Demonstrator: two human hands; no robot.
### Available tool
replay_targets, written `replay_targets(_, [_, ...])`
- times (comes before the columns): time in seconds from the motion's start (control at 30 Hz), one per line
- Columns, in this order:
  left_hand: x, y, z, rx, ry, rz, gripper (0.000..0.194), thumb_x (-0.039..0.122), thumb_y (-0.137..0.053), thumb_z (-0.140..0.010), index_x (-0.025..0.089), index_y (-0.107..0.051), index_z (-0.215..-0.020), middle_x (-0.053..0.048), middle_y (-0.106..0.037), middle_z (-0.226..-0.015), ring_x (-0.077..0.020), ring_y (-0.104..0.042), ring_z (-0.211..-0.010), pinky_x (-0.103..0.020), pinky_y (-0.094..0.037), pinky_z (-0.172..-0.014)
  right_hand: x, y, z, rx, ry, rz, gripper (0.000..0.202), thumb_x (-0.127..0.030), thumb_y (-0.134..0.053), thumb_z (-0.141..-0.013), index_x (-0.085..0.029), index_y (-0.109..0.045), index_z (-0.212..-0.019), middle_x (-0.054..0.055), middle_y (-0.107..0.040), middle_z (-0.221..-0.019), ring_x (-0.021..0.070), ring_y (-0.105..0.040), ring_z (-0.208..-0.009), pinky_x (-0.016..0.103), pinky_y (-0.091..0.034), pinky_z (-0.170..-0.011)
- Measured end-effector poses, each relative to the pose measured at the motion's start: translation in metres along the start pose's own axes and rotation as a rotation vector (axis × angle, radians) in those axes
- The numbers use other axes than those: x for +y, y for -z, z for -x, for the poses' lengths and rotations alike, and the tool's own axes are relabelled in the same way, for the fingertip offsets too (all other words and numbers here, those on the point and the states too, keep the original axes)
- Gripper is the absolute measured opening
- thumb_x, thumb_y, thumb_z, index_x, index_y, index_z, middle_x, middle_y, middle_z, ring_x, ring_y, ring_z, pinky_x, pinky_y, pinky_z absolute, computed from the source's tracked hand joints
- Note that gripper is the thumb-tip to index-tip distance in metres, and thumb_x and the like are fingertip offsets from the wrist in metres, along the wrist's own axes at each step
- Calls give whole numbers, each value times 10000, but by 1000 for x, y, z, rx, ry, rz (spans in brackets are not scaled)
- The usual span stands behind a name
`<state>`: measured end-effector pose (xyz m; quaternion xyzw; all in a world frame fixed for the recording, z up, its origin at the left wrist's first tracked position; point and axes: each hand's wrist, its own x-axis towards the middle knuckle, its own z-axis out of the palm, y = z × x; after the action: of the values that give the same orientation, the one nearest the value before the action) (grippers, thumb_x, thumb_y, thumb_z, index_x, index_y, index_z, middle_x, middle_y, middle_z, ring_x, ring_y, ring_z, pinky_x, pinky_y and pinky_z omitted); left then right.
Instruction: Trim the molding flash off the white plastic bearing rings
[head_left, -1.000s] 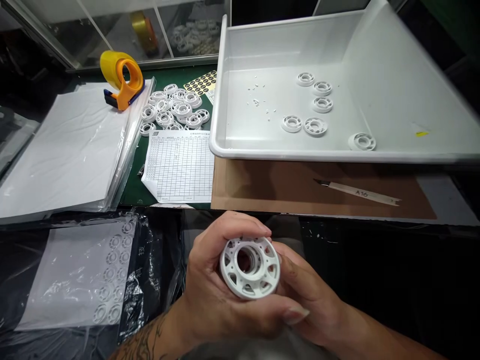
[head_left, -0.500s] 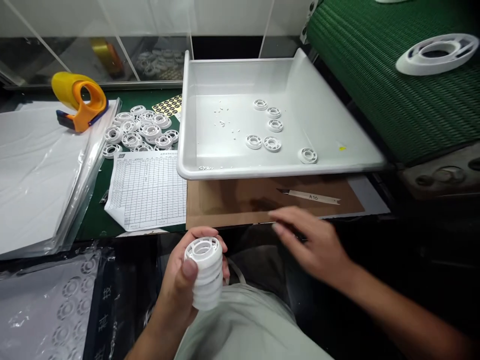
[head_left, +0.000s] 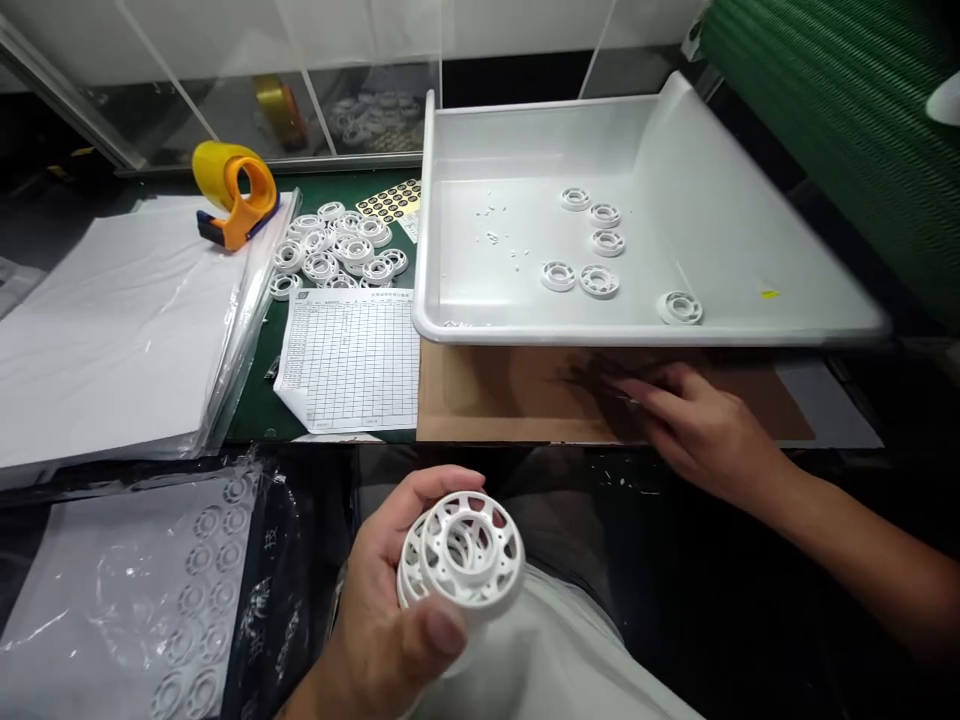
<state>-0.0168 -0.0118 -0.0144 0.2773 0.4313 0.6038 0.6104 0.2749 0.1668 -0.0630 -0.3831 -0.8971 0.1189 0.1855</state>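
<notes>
My left hand [head_left: 390, 590] is wrapped around a stack of white plastic ring-shaped wheels [head_left: 480, 575]. The spoked open face of the top one tilts up towards me, and the ones below are mostly hidden. Under the front rim of the white tray [head_left: 645, 335], my right hand [head_left: 694, 420] is closed in a pinch over the brown cardboard [head_left: 487, 400]. It covers the spot where a white-handled craft knife marked A16 lay. The knife is almost wholly hidden by the fingers and shadow. Several loose wheels [head_left: 598, 281] lie in the tray with small white scraps.
Left of the tray stand a pile of wheels [head_left: 352, 250], a printed form [head_left: 352, 360], a sticker sheet [head_left: 390, 200] and an orange tape dispenser [head_left: 240, 200] on bagged white sheets [head_left: 112, 330]. A bag of wheels [head_left: 202, 600] sits lower left. A green conveyor belt [head_left: 840, 130] slopes at upper right.
My right hand has moved forward under the tray rim and closed where the knife lay. My left hand has tilted the stack so its top face turns to me. The view has swung left.
</notes>
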Motion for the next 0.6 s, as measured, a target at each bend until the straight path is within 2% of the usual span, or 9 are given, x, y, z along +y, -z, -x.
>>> replay_targets(0.07, [0, 1, -2, -10, -83, -97, 601, 671, -911, -735, 254, -819, -1158, -58, -795, -789, -141, -697, -585, -183, -560, -519, -31, 7, -1, 22, 60, -140, 438, -252, -409, -1126, -172, -682, -1459, 143, -652, -1107, 254, -696, -872, 373, -592, -758])
replay_targets(0.13, [2, -1, -4, 15, -181, -209, 553, 674, -883, -769, 265, -814, -1134, -39, -785, -801, -125, -687, -580, -175, -562, -527, -66, 17, -4, -42, 125, -304, 425, -314, -440, -1163, -258, -613, -1546, 108, -663, -1202, 225, -712, -983, 315, -602, -819])
replay_targets(0.17, [4, -2, -4, 28, -227, -268, 541, 675, -871, -782, 268, -808, -1132, -30, -777, -811, -117, -679, -579, -172, -560, -529, -81, 23, -7, -95, 149, -450, 436, -366, -434, -1178, -264, -600, -1568, 113, -673, -1224, 239, -714, -1017, 315, -603, -825])
replay_targets(0.27, [8, -3, -1, 40, -317, -420, 535, 673, -850, -804, 279, -786, -1160, -20, -755, -870, -116, -664, -608, -177, -556, -536, -117, 39, -19, -188, 168, -615, 434, -415, -404, -1203, -230, -706, -1453, 100, -726, -997, 226, -708, -829, 299, -542, -666])
replay_targets(0.33, [11, 0, 1, 43, -357, -511, 528, 640, -872, -804, 286, -780, -1185, -28, -756, -943, -134, -684, -678, -192, -570, -579, -129, 46, -27, -254, 185, -620, 471, -402, -372, -1214, -186, -784, -1281, 86, -710, -863, 207, -677, -715, 306, -502, -615])
replay_targets(0.4, [15, 4, 4, 33, -409, -581, 524, 560, -924, -785, 272, -780, -1198, -38, -763, -994, -162, -710, -768, -213, -587, -654, -134, 50, -32, -304, 221, -632, 495, -398, -358, -1219, -160, -792, -1202, 71, -690, -813, 191, -661, -675, 308, -495, -615])
replay_targets(0.5, [21, 5, 3, -5, -476, -638, 555, 440, -982, -726, 244, -771, -1201, -36, -768, -999, -174, -723, -830, -220, -586, -717, -137, 51, -35, -316, 248, -610, 468, -396, -368, -1222, -151, -766, -1240, 48, -666, -791, 173, -640, -654, 306, -473, -603])
replay_targets(0.6, [26, 5, 0, -39, -527, -724, 573, 398, -981, -726, 240, -736, -1219, -21, -758, -978, -161, -721, -817, -215, -575, -714, -140, 49, -33, -297, 269, -557, 417, -368, -389, -1221, -159, -747, -1264, 23, -629, -768, 156, -604, -628, 305, -423, -559])
